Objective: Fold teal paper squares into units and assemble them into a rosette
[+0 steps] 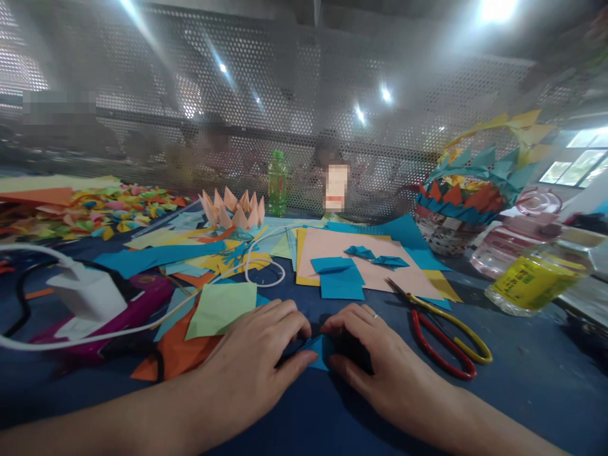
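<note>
Grip closed: left hand (273,342) and right hand (375,348) pinch the blue piece (322,356), left of the scissors (420,334). Uneven thumb pressure could skew its creases; rightward drift could nudge the scissors.

Streaky glare from overhead lamp (498,9).

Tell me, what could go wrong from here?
The small blue paper between the left hand and right hand might slip, leaving a crooked fold. The pointed scissors lie beside the right hand, so a careless reach could mean a prick. The white cable runs among the loose papers; a snag might drag some out of place.
</note>
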A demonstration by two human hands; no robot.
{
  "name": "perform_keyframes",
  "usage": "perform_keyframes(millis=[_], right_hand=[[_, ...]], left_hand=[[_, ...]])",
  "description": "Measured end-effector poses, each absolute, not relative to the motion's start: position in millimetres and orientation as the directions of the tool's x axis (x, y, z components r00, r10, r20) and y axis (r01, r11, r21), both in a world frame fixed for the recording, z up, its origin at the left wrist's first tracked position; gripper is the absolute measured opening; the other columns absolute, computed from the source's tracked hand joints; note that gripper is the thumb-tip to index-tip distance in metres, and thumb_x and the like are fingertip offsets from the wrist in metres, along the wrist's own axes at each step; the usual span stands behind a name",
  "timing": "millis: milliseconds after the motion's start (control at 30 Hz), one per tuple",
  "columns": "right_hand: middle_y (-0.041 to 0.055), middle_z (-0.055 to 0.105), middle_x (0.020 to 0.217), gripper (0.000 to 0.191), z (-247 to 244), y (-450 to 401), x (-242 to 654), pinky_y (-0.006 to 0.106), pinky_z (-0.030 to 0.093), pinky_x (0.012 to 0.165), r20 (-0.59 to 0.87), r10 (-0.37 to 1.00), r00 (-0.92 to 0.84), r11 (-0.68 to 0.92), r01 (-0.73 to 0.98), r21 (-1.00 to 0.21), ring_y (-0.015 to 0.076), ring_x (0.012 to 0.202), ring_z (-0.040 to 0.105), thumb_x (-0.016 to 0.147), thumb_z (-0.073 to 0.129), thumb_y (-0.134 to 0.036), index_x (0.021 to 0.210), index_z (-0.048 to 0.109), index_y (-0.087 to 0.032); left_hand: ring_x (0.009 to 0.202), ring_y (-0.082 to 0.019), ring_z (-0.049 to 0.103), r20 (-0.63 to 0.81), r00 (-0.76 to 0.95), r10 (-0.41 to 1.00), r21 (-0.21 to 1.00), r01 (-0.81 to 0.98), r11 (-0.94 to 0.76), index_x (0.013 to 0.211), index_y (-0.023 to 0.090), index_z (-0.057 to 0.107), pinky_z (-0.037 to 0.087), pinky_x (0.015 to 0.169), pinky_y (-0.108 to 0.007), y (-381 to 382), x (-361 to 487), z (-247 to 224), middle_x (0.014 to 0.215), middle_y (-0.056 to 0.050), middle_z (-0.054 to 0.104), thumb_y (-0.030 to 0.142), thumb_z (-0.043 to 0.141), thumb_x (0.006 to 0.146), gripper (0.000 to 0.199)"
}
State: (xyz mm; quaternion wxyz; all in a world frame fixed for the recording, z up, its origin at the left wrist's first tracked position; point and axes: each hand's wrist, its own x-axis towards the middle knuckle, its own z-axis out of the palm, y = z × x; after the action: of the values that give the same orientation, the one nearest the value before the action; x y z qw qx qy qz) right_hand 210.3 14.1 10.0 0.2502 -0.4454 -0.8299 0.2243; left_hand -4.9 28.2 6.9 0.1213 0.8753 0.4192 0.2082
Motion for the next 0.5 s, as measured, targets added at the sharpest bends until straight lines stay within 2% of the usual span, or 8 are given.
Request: perform_keyframes(millis=[133, 267, 367, 433, 500], right_hand=[[0.0006, 0.063, 0.099, 0.031, 8.9, 11.3, 209.1, 0.037, 0.045, 0.083, 0.207, 0.875, -0.437, 0.456, 0.603, -0.655, 0.0203, 0.093, 0.057, 0.079, 0.058, -0.001, 0.101, 0.057, -0.024], [-0.0011, 0.066, 0.094, 0.032, 8.9, 12.1, 208.4, 0.035, 0.044, 0.083, 0.209, 0.887, -0.413, 0.435, 0.590, -0.681, 0.0189, 0.088, 0.059, 0.079, 0.061, -0.005, 0.104, 0.059, -0.025], [-0.0006, 0.067, 0.091, 0.022, 9.5, 13.4, 209.0, 0.034, 0.042, 0.081, 0.238, 0.868, -0.436, 0.474, 0.585, -0.658, 0.0188, 0.086, 0.059, 0.084, 0.062, -0.013, 0.102, 0.062, -0.025], [-0.0005, 0.066, 0.084, 0.010, 9.5, 13.9, 209.8, 0.033, 0.041, 0.078, 0.263, 0.851, -0.454, 0.507, 0.582, -0.636, 0.0183, 0.082, 0.059, 0.086, 0.061, -0.015, 0.091, 0.064, -0.023], [-0.0006, 0.064, 0.078, 0.008, 9.2, 14.1, 210.7, 0.032, 0.040, 0.075, 0.283, 0.843, -0.458, 0.525, 0.581, -0.622, 0.0176, 0.079, 0.058, 0.087, 0.060, -0.015, 0.083, 0.063, -0.022]], left_hand=[[0.086, -0.019, 0.053, 0.257, 0.586, 0.768, 0.474, 0.617, -0.629, 0.089, 0.021, 0.057, 0.038, 0.074, -0.031, 27.1, -4.9, 8.0, 0.089, 0.001, 0.056, 0.013, 0.063, 0.088, 0.011], [0.081, -0.016, 0.052, 0.305, 0.573, 0.761, 0.518, 0.571, -0.637, 0.082, 0.021, 0.056, 0.037, 0.073, -0.027, 26.3, -5.4, 8.5, 0.084, 0.003, 0.056, 0.007, 0.061, 0.088, 0.016], [0.079, -0.015, 0.053, 0.318, 0.554, 0.769, 0.532, 0.567, -0.629, 0.082, 0.021, 0.055, 0.037, 0.072, -0.026, 25.7, -5.8, 9.1, 0.082, 0.003, 0.056, 0.012, 0.058, 0.091, 0.013], [0.077, -0.015, 0.053, 0.300, 0.533, 0.791, 0.549, 0.582, -0.600, 0.082, 0.021, 0.055, 0.037, 0.070, -0.026, 25.1, -5.6, 9.8, 0.081, 0.004, 0.057, 0.015, 0.057, 0.092, 0.012], [0.075, -0.015, 0.054, 0.272, 0.513, 0.814, 0.561, 0.602, -0.568, 0.083, 0.022, 0.056, 0.037, 0.069, -0.026, 24.5, -5.0, 10.3, 0.079, 0.004, 0.057, 0.018, 0.056, 0.093, 0.010]])
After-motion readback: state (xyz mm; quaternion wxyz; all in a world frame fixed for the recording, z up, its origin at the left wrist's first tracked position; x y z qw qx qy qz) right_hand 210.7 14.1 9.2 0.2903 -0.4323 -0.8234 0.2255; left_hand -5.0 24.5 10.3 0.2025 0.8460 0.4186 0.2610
